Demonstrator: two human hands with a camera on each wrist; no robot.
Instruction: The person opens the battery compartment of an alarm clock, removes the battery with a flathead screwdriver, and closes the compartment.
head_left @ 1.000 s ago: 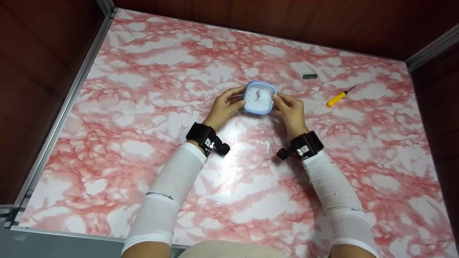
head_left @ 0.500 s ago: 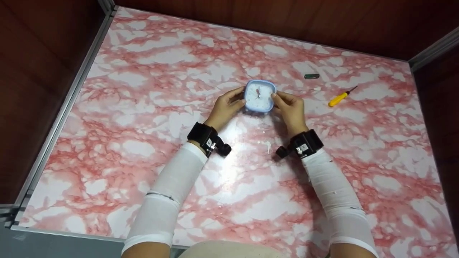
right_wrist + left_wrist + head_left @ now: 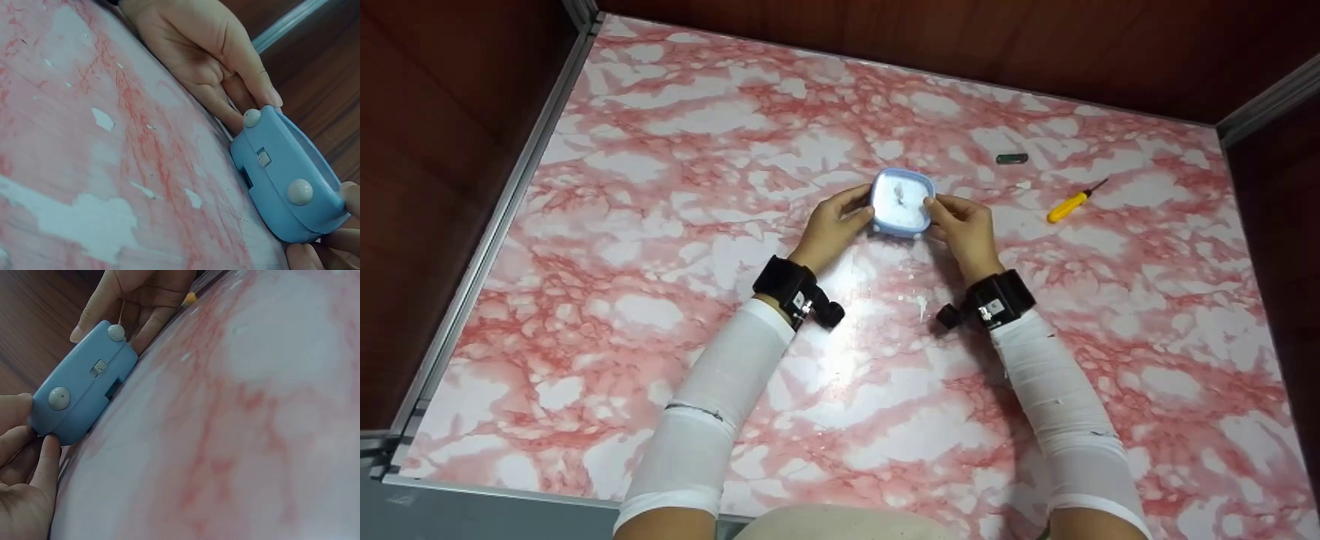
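Note:
A light blue alarm clock [image 3: 901, 225] with a white dial is held up by both hands near the middle of the table. My left hand [image 3: 829, 229] grips its left side, thumb on the front edge and fingers behind. On the opposite side, my right hand [image 3: 969, 229] pinches it with the thumb over the dial's edge. In the left wrist view the clock's underside [image 3: 84, 385] shows two round white feet [image 3: 59, 399] and a small switch [image 3: 98, 368]. The right wrist view shows the same clock [image 3: 287, 169] low over the table. Glare washes out the dial.
A yellow-handled screwdriver [image 3: 1066, 207] lies to the right on the red-and-white marbled table [image 3: 660, 300]. Behind it lies a small dark green cylinder [image 3: 1012, 159], perhaps a battery, with a small white piece [image 3: 1023, 185] nearby. Dark wood panels [image 3: 885, 45] enclose the table's back and sides.
The clock has tilted back a little in both hands, and its dial now reflects bright glare. Both hands keep their hold almost in place.

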